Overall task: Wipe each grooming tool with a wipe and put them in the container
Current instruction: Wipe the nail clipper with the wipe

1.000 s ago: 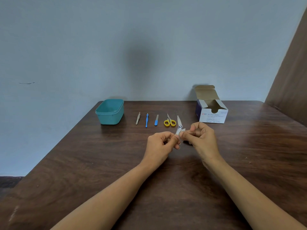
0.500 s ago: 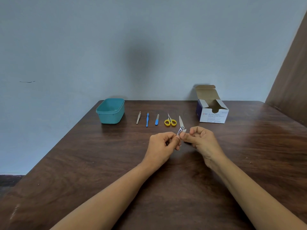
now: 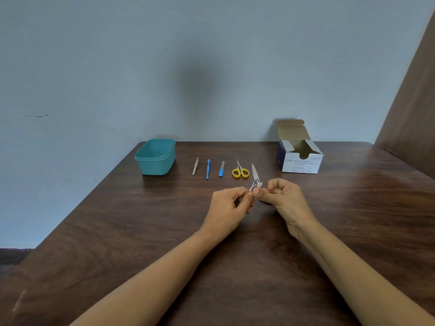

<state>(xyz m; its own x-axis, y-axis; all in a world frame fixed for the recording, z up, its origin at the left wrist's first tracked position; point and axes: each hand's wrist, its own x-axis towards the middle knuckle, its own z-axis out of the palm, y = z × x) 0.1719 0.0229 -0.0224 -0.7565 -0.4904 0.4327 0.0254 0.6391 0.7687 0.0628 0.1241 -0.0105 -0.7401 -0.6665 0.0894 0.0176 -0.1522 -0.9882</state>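
Dark wood-grain counter [image 3: 117,243] against a pale blue wall [image 3: 117,67]. Both bare forearms reach in from the near edge and the hands meet at mid-counter.

Left hand [image 3: 231,203]: fingers curled, thumb and forefinger pinched on the lower end of a small metal nail clipper [image 3: 255,184]. The clipper is lifted off the counter, tilted, its shiny head sticking up past the fingertips.

Right hand [image 3: 282,196]: fingers folded into a loose fist, thumb and forefinger pressed at the clipper's right side. A small pale scrap, probably the wipe [image 3: 260,184], shows at those fingertips beside the clipper head; too small to make out clearly.

Row of tools lying flat behind the hands, left to right: tweezers [image 3: 195,166], a slim blue-handled tool [image 3: 208,169], a short file with a blue handle [image 3: 221,169], yellow-handled scissors [image 3: 240,171], and a bare metal file [image 3: 254,171] just behind the clipper. All lie apart from one another, points toward the wall.

Teal container [image 3: 155,156] at the far left of the row, lid off; nothing visible in the part of its inside that shows.

White box of alcohol swabs [image 3: 301,161] at the far right near the wall, top flap standing up.
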